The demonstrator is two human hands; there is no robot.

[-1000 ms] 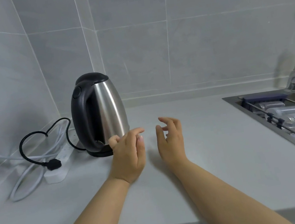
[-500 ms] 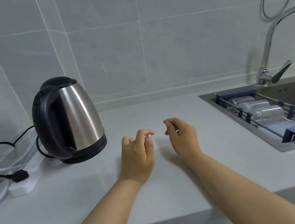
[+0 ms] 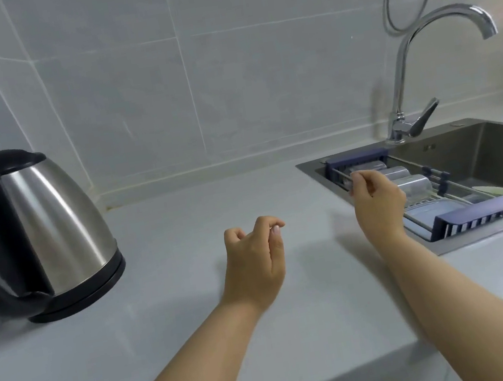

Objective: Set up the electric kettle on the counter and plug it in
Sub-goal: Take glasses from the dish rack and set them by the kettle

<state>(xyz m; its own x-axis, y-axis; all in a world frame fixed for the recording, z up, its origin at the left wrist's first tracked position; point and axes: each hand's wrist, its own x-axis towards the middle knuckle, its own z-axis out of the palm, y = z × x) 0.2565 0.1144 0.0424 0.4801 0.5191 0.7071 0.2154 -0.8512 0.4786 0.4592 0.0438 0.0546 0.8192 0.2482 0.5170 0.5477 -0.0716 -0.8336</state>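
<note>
The kettle (image 3: 34,233) is seated on its base on the bench (image 3: 198,315), well left of the sink (image 3: 501,141). Left hand (image 3: 254,256) and right hand (image 3: 378,199) are loosely curled, holding nothing. The plug, unseen here, should be sought beyond the kettle.

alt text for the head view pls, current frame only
Two bare hands hover over a pale counter, holding nothing: the left hand mid-counter, the right hand by the sink. A steel kettle on its base stands far left; a tap rises behind the sink.
</note>
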